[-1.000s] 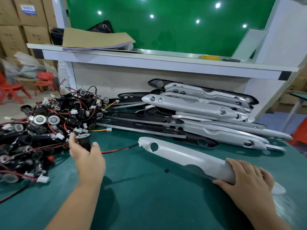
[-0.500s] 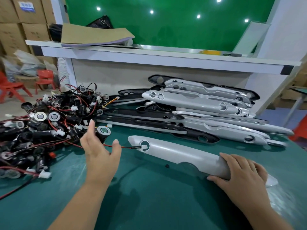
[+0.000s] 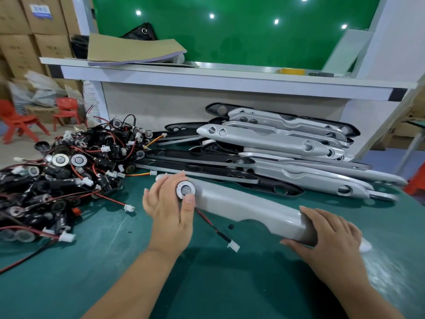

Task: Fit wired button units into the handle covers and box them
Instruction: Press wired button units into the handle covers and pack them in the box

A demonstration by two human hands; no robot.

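Two bare hands work over a green table top (image 3: 230, 284); the left hand (image 3: 169, 211) grasps one round wired button unit (image 3: 185, 189) between thumb and fingers, pressing it at the far-left end of a single silver handle cover (image 3: 248, 209) that lies slantwise on the table; whether the unit is fully seated in the cover's hole cannot be told, since the hand hides the edge; the right hand (image 3: 331, 240) is clenched around the cover's near-right end, fingers laid over its top; one red-and-black wire (image 3: 210, 224) trails from the unit toward the viewer and ends in one white connector (image 3: 233, 246) lying on the table; to the left sits one tangled heap of button units (image 3: 57, 171), too many to count; behind the held cover lies one stack of handle covers (image 3: 287, 153), silver ones and black ones mixed, roughly ten, the exact count unclear; two red chairs (image 3: 66, 109) stand on the floor at far left; one sheet of cardboard (image 3: 133, 50) rests on the white shelf (image 3: 230, 80) above; compared with half a second before, the left hand has carried the unit from just beside the heap over to the cover's end, the wire now lies in front of the cover, and the right hand keeps the same grip.
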